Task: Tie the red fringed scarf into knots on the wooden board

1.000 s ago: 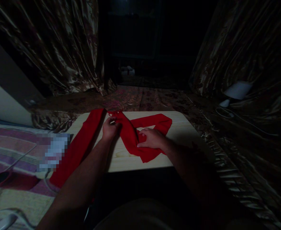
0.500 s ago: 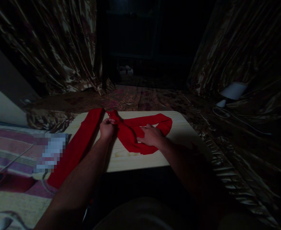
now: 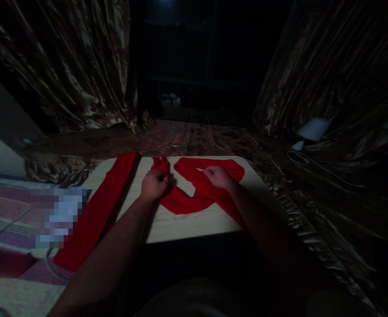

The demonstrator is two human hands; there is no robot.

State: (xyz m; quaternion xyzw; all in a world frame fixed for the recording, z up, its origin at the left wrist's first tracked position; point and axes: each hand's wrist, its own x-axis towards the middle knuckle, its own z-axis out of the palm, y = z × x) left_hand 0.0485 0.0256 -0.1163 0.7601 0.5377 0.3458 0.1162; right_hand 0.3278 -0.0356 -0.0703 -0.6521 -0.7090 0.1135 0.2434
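Note:
A red scarf [image 3: 187, 205] with a fringed end lies in a loose, twisted curve on the pale wooden table [image 3: 180, 226]. My left hand [image 3: 154, 185] has its fingers curled on the scarf just below the fringe, which points away from me. Further right, my right hand [image 3: 218, 177] pinches a fold of the scarf's bunched part. One stretch of it runs toward me under my right forearm. Along the table's left side lies a long flat red strip of cloth [image 3: 94, 211], hanging past the edge; whether it joins the scarf I cannot tell.
Left of the table is a striped cover [image 3: 5, 211] with a blurred-out item and a cable on it. A small white lamp [image 3: 314, 128] with a cord stands at right. Patterned curtains [image 3: 97, 66] hang behind. The room is dim.
The scarf's closed loop has been opened out, its fringed end now apart from the bunched right part. My right hand has come up and right, from inside the loop to a pinch; the view shifted slightly.

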